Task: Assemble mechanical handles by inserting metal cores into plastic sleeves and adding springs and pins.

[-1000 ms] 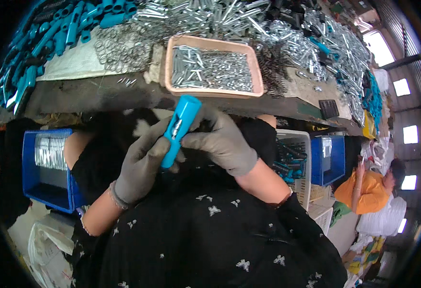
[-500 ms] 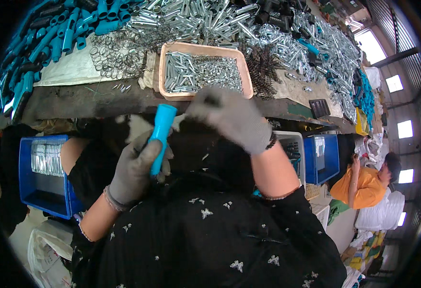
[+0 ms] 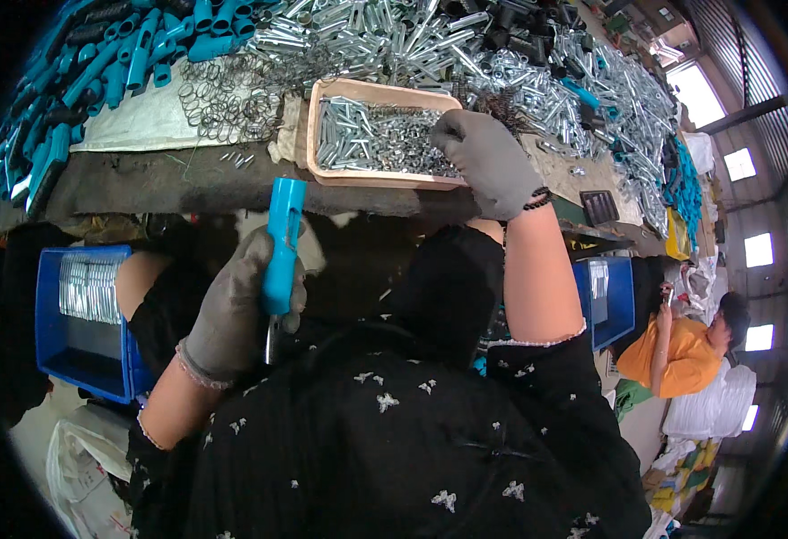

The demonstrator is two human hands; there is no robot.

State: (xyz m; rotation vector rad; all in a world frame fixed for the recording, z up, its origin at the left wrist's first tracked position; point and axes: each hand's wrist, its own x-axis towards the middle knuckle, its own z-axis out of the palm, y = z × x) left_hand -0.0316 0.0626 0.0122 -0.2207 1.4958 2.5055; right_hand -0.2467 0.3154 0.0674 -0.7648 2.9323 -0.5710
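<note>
My left hand (image 3: 232, 301), in a grey glove, is wrapped round a blue plastic tubular handle (image 3: 283, 238) held upright in front of me. A slot shows near the handle's upper end, and a shiny metal rod (image 3: 272, 341) sticks out below. My right hand (image 3: 494, 162), gloved too, is over the right end of a pale orange tray (image 3: 385, 179), its fingers curled down toward the small metal pieces inside. Anything between those fingertips is hidden. Silver pins (image 3: 340, 130) lie in the tray's left part.
Wire rings (image 3: 228, 99) lie left of the tray, dark coil springs (image 3: 506, 112) behind my right hand. Blue handles (image 3: 115, 63) and silver metal parts (image 3: 394, 36) are heaped behind. Blue crates (image 3: 84, 350) stand below the bench. A person in orange (image 3: 677, 350) sits at right.
My right hand has moved right and away from me, from the tray's front edge to its right end. The blue handle is now more upright, with the metal rod showing below it.
</note>
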